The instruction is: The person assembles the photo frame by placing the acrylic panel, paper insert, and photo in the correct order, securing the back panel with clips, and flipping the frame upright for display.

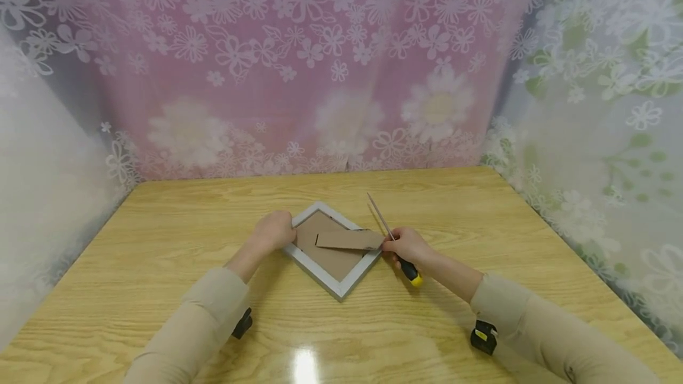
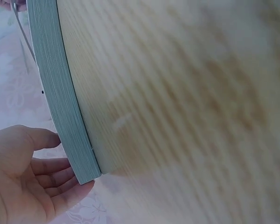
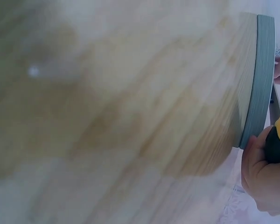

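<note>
A picture frame (image 1: 313,269) with a grey rim lies back side up on the table, turned cornerwise. Its brown backing board (image 1: 341,265) shows, with a cardboard stand flap (image 1: 347,239) slanting over it toward the right corner. My left hand (image 1: 274,230) grips the left corner; in the left wrist view its thumb and fingers meet the grey edge (image 2: 60,93). My right hand (image 1: 411,246) holds a screwdriver (image 1: 411,271) with a black and yellow handle, its shaft pointing up and away. The fingertips of that same hand touch the frame's right corner and the flap's end.
The wood-grain table (image 1: 203,212) extends around the frame. Floral curtains (image 1: 299,76) hang behind it and on both sides. Small black objects show beside the forearms, one by the left sleeve (image 1: 208,307) and a yellow-marked one (image 1: 484,337) by the right.
</note>
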Available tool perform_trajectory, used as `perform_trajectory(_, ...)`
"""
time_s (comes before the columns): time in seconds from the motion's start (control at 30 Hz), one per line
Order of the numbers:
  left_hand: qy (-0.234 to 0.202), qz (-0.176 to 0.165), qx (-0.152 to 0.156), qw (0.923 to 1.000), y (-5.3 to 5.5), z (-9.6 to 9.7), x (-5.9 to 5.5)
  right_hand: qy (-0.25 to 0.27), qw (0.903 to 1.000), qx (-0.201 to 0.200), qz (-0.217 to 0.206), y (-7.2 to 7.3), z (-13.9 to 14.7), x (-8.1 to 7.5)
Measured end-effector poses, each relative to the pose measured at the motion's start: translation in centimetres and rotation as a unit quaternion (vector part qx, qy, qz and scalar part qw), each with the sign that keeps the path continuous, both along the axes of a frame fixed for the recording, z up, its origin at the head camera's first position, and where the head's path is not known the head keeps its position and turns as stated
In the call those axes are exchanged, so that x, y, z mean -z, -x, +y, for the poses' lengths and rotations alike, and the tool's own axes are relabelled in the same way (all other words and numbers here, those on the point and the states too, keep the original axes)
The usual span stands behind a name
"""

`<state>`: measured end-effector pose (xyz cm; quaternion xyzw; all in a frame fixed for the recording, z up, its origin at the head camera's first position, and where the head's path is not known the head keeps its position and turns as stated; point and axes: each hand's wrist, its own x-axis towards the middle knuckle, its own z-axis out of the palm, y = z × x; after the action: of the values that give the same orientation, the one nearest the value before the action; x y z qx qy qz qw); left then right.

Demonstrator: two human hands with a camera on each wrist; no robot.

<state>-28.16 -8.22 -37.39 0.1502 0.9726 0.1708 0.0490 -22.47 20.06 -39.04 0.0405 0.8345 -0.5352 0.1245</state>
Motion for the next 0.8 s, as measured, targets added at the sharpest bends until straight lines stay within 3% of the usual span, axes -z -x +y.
perform_trajectory(0.27,-0.023,-0.021,-0.016,0.9994,-0.6,-0.3,0.1,-0.026,0.9996,0.006,0.012,1.0,0.0,-0.1)
perform_trajectory(0.63,-0.029,-0.036,0.014,0.9988,-2.3,-0.9,-0.3,-0.071,0.9967,-0.013,0.037,2.7,0.0,0.0)
perform_trajectory(0.8,-0.048,-0.051,0.014,0.9974,-3.1,-0.8,-0.2,-0.090,0.9946,-0.023,0.045,3.2,0.2,0.1)
